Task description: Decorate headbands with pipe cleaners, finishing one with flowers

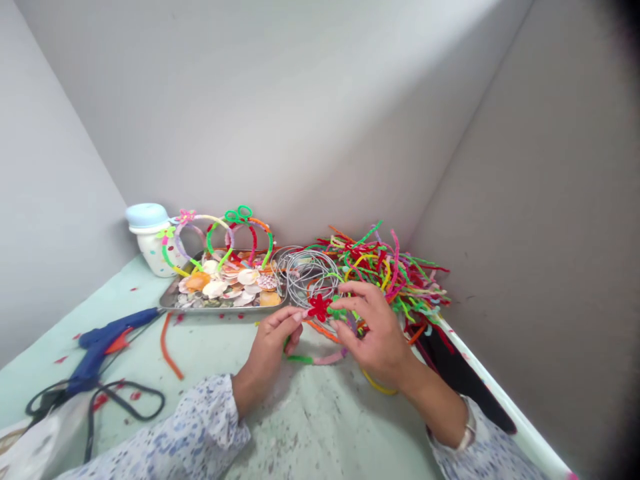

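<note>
My left hand [274, 339] is closed, pinching a red pipe-cleaner flower [319, 307] at its left side between thumb and fingertips. Just right of the flower, the thumb and fingers of my right hand [375, 327] close around a small green pipe-cleaner shape [337, 311]; the exact contact is partly hidden. Below both hands curves a band wrapped in green, pink and purple [327, 359]. Whether the flower is joined to this band I cannot tell. A yellow pipe cleaner [379, 383] shows under my right wrist.
Behind my hands stand a metal tray of seashells [220, 308] with several wrapped headbands [265, 230], a coil of silver wire [300, 267] and a heap of coloured pipe cleaners [395, 273]. At left are a lidded white jar [155, 247], a blue glue gun [95, 347] and an orange pipe cleaner [170, 348].
</note>
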